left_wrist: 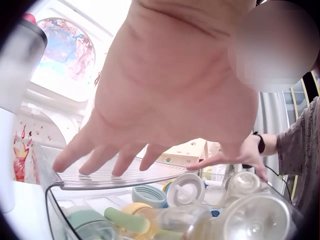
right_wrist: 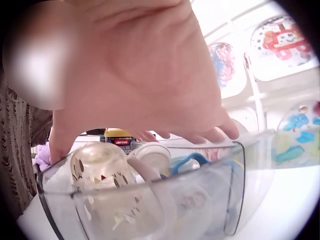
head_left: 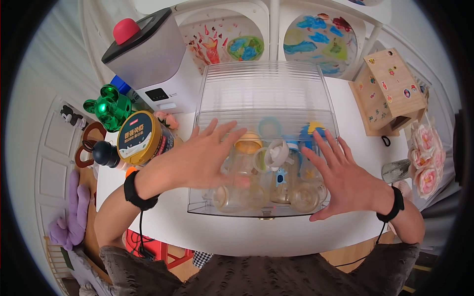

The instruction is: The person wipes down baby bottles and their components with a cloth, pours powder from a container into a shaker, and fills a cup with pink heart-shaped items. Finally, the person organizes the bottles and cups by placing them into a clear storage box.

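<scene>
A clear plastic storage box with a ridged lid sits on the table. Inside lie several baby bottles, one with an orange-yellow collar, another with a blue animal print. A white handled cap rests among them. My left hand spreads over the box's left part, holding nothing. At the box's right side my right hand has its fingers spread, also holding nothing. From the right wrist, a bottle with a printed face shows behind the clear wall under the palm.
A white appliance with a red knob, a green shiny bear, a yellow-rimmed tub and a black-capped bottle stand left. To the right are a wooden house and pink flowers in a glass vase.
</scene>
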{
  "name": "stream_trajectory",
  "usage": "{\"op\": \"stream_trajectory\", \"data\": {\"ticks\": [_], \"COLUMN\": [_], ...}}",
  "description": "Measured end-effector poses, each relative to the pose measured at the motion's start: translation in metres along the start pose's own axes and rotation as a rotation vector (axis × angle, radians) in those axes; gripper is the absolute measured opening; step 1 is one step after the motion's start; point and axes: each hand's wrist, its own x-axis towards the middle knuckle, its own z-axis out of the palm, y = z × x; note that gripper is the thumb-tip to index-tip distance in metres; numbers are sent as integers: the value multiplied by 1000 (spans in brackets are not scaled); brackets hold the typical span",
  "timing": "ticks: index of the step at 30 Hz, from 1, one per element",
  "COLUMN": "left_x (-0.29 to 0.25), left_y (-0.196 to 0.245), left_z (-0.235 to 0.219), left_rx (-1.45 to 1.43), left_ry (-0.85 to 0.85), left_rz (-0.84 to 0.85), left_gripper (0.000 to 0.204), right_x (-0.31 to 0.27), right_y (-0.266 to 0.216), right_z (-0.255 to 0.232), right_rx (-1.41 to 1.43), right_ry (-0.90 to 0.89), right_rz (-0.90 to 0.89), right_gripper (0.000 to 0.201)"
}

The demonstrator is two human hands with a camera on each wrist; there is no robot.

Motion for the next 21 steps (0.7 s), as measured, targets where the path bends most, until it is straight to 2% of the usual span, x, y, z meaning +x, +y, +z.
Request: {"op": "stream_trajectory", "data": {"ticks": [1, 2, 4, 8, 10, 11, 13, 14, 16, 17, 19, 21], "left_x": [-4, -7, -12, -17, -18, -20, -21, -19, -12, -9, -4, 0], "left_y": [4, 8, 13, 14, 16, 18, 23, 23, 20, 18, 14, 8], "left_z": [-2, -5, -7, -2, -3, 2, 21, 30, 46, 48, 49, 49], "left_rx": [-44, -44, 12, 96, 105, 105, 196, 197, 297, 297, 364, 394], "left_ry": [-101, -100, -217, -227, -291, -292, -55, -55, 247, 247, 354, 368], "left_rz": [9, 8, 66, 115, 117, 120, 84, 86, 47, 46, 70, 109], "left_gripper": [117, 117, 135, 142, 143, 143, 129, 129, 108, 108, 94, 93], "right_x": [1, 2, 4, 8, 12, 14, 20, 22, 28, 29, 28, 27], "right_y": [4, 5, 6, 14, 18, 20, 24, 25, 27, 26, 23, 20], "right_z": [1, 1, -1, 9, 12, 17, 25, 24, 22, 20, 14, 13], "right_rx": [52, 51, 72, 95, 97, 97, 43, 43, 82, 82, 119, 93], "right_ry": [5, 4, 42, 155, 268, 268, 385, 386, 414, 414, 331, 333], "right_rz": [-13, -14, -30, -60, -60, -56, -32, -30, -69, -70, -55, -68], "right_gripper": [129, 129, 124, 116, 100, 100, 84, 84, 73, 73, 66, 60]}}
